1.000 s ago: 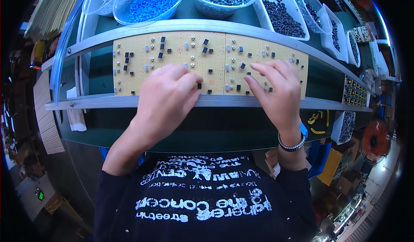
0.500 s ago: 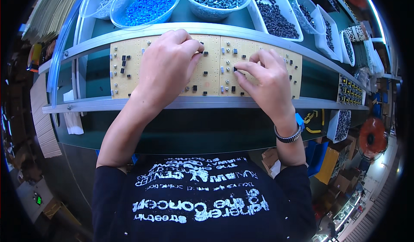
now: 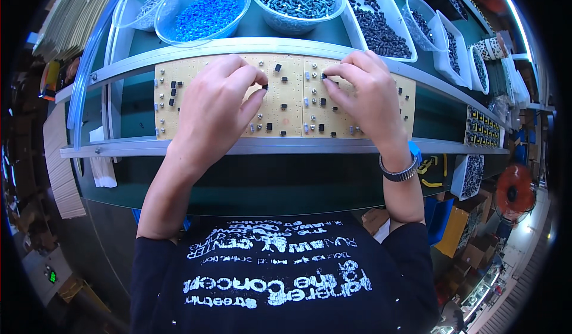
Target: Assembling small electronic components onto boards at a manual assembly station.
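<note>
Tan circuit boards [image 3: 289,117] lie side by side between two metal rails, dotted with small black components and silvery parts. My left hand [image 3: 215,99] is over the left part of the boards, its thumb and forefinger pinching a small black component [image 3: 265,87]. My right hand [image 3: 370,93] hovers over the board further right, its fingertips closed on another small black component [image 3: 324,77] near the upper part of that board. Both hands cover some of the board surface. A loose-looking black component [image 3: 277,68] sits tilted on the board between the hands.
Beyond the far rail [image 3: 286,46] stand a bowl of blue parts [image 3: 159,21], a bowl of dark green cylindrical parts [image 3: 254,3] and a white tray of black components [image 3: 411,54]. A panel of yellow-and-black parts [image 3: 484,125] lies at the right. The near rail [image 3: 268,146] runs before me.
My left hand has moved down and slightly left, uncovering a tilted black component. My right hand has shifted up the board, leaving a black component where its fingertips were.
</note>
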### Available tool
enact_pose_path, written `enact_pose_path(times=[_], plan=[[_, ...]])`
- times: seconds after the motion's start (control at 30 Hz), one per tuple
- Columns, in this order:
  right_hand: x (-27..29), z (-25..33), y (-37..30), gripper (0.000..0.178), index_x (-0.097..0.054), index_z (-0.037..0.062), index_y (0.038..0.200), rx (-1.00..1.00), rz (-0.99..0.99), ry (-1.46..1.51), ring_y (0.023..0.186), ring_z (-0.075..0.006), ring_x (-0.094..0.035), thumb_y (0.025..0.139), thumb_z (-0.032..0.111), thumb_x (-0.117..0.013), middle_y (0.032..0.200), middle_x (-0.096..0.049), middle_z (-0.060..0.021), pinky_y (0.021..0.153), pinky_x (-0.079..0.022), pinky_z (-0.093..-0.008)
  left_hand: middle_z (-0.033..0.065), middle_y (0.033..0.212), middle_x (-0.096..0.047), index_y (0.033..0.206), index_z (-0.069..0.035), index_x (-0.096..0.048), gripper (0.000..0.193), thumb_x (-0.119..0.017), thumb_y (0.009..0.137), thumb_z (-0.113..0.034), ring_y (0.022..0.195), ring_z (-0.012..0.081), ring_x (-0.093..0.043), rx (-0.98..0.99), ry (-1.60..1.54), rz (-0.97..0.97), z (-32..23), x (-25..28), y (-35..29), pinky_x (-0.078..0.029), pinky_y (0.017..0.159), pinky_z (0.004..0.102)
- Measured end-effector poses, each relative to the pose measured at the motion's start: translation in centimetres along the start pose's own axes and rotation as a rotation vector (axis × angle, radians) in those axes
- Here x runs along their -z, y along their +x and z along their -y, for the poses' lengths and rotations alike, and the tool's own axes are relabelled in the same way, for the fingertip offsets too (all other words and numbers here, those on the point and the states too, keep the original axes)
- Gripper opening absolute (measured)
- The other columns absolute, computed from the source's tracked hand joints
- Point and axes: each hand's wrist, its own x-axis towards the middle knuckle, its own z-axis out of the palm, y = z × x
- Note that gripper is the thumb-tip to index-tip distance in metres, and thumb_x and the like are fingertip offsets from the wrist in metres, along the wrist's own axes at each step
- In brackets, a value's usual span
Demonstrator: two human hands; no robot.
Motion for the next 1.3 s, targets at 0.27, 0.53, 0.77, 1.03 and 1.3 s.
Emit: enact_pose_path(times=[0.27, 0.53, 0.77, 1.03, 1.3], plan=[[0.1, -0.3, 0.2, 0.010, -0.065, 0.0061, 0.076, 0.005, 0.013, -0.009, 0.074, -0.0210, -0.052, 0.068, 0.010, -0.070, 0.075, -0.056, -0.0040, 0.069, -0.043, -0.0332, 0.0089, 0.081, -0.057, 0.085, -0.003, -0.062, 0.011, -0.064, 0.075, -0.007, 0.080, 0.0245, -0.057, 0.062, 0.000, 0.023, -0.3, 0.3, -0.9, -0.045, 0.070, 0.0336], [1.5, -0.2, 0.9, 0.017, -0.067, 0.0055, 0.082, 0.049, 0.024, -0.025, 0.076, -0.0216, -0.053, 0.068, 0.014, -0.073, 0.078, -0.058, -0.0047, 0.070, -0.043, -0.0333, 0.0088, 0.080, -0.056, 0.084, -0.004, -0.062, 0.011, -0.065, 0.074, -0.007, 0.079, 0.0258, -0.056, -0.005, -0.027, 0.007, -0.4, -0.8, -0.4, -0.044, 0.069, 0.0344], [1.7, 0.6, 0.1, 0.018, -0.067, 0.0052, 0.084, 0.000, -0.028, 0.002, 0.076, -0.0228, -0.055, 0.069, 0.014, -0.073, 0.079, -0.060, -0.0055, 0.069, -0.044, -0.0339, 0.0093, 0.079, -0.054, 0.082, -0.004, -0.061, 0.012, -0.065, 0.072, -0.009, 0.078, 0.0271, -0.055, -0.003, -0.030, 0.073, 0.0, -1.0, -0.4, -0.044, 0.068, 0.0357], [0.5, 1.6, 1.2, 0.017, -0.067, 0.0053, 0.083, 0.026, -0.017, 0.044, 0.074, -0.0233, -0.055, 0.070, 0.014, -0.072, 0.078, -0.060, -0.0067, 0.068, -0.044, -0.0341, 0.0095, 0.079, -0.056, 0.086, -0.003, -0.062, 0.018, -0.069, 0.070, -0.008, 0.077, 0.0243, -0.056, 0.037, -0.058, 0.082, -0.4, -0.5, -0.5, -0.044, 0.067, 0.0342], [-2.6, 2.8, 3.4, 0.011, -0.066, 0.0062, 0.079, 0.033, 0.041, 0.025, 0.072, -0.0230, -0.054, 0.071, 0.012, -0.070, 0.076, -0.059, -0.0060, 0.067, -0.043, -0.0342, 0.0085, 0.086, -0.060, 0.092, -0.001, -0.063, 0.021, -0.070, 0.072, -0.004, 0.076, 0.0164, -0.056, 0.270, -0.030, -0.174, 0.8, 4.5, -3.7, -0.044, 0.068, 0.0291]])
